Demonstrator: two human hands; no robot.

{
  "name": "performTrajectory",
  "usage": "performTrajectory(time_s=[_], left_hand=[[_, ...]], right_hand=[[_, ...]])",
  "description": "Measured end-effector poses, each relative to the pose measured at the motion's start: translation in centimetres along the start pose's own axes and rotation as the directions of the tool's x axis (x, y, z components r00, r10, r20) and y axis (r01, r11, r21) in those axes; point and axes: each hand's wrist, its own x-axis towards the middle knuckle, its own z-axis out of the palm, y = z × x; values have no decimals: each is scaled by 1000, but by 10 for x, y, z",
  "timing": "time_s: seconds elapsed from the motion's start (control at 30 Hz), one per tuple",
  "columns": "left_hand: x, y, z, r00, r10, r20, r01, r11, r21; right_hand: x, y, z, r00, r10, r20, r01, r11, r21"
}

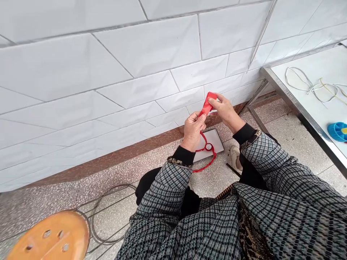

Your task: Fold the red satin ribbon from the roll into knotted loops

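- Currently the left hand [193, 131] is closed on the lower end of a flat red strip [208, 103], held up before the tiled wall [108, 72].
- The right hand [225, 110] pinches the strip's upper end between thumb and fingertips.
- A red cord loop [208, 164] with a small round pendant [208, 146] hangs below the left hand, over a white board [217, 139] on the floor.
- An orange stool [48, 238] stands at lower left.
- Loose wires [311, 85] lie on the metal-edged table [298, 108] to the right.
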Motion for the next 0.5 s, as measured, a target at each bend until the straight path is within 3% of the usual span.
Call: performTrajectory(time_s=[0.2, 0.37, 0.5], left_hand=[[-9, -3, 5, 997, -58, -59, 57, 998, -15], [-4, -6, -3, 993, -6, -115, 31, 976, 216], [-2, -3, -8, 994, 67, -88, -27, 921, 389]], right_hand=[[0, 5, 2, 986, 142, 85, -152, 979, 132], [-1, 2, 3, 968, 237, 83, -249, 951, 183], [-9, -11, 5, 916, 374, 145, -398, 888, 229]])
